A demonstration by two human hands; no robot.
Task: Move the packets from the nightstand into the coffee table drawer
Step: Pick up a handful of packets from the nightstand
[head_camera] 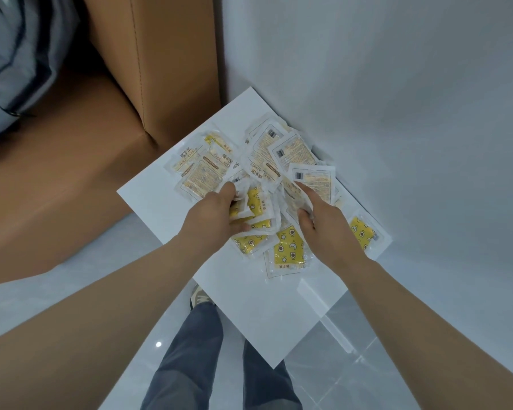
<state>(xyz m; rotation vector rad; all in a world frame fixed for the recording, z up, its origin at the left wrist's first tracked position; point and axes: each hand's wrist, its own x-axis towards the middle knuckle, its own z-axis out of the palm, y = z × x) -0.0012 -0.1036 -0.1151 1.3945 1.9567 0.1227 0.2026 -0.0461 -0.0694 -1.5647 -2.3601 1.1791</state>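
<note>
Left hand (pixel 216 211): fingers curled round a bunch of packets (pixel 267 161), thumb on top, and several yellow ones are clamped in the fist. Right hand (pixel 320 220): we see the index finger laid straight along a barcode-side packet while the other fingers curl into the pile and pinch crumpled packet edges. Both hands sit at the near-middle of the heap, just apart, with packets between them.

The rest of the packets lie loose and overlapping on the white nightstand (pixel 249 306). They are mostly print-side up at the far end and yellow star-pattern side up at the near end. One yellow packet (pixel 363 233) lies alone near the right edge, apart from the heap.

The nightstand stands in a corner, with the grey wall (pixel 397 84) to the far right and a tan leather bed frame (pixel 160 69) to the left. Grey bedding (pixel 12 54) is at far left. Below the near edge we see trouser legs (pixel 190 350), a shoe (pixel 199 294) and a glossy tiled floor (pixel 353 350).
</note>
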